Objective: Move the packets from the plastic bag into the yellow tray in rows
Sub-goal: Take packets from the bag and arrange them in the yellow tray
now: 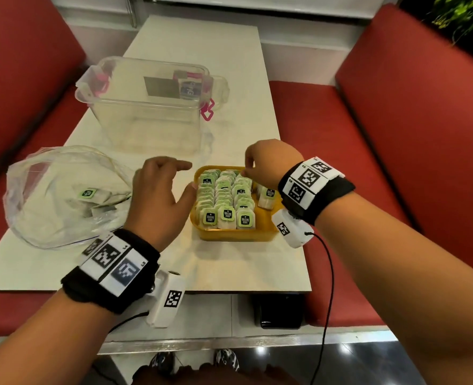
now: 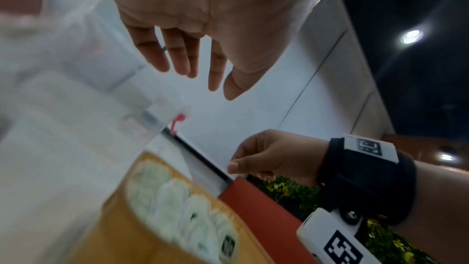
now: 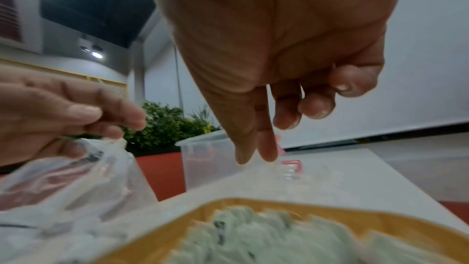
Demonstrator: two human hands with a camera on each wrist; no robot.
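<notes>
The yellow tray point(image 1: 229, 235) sits on the white table and holds three full rows of green-labelled packets point(image 1: 224, 201). A few more packets point(image 1: 268, 195) stand as a fourth row along its right side. The clear plastic bag point(image 1: 49, 207) lies to the tray's left with several packets point(image 1: 88, 193) inside. My left hand point(image 1: 171, 182) hovers between bag and tray, fingers relaxed and empty, thumb near the tray's left rim. My right hand point(image 1: 247, 169) is over the tray's far right corner. Its thumb and forefinger point(image 3: 256, 154) point down close together, the other fingers are curled, and nothing shows between them.
A clear, nearly empty lidless box point(image 1: 146, 107) with pink clips stands behind the bag and tray. Red bench seats point(image 1: 396, 140) flank the narrow table on both sides. The table's near edge point(image 1: 174, 287) lies just below the tray. A black object point(image 1: 281, 312) sits under the table.
</notes>
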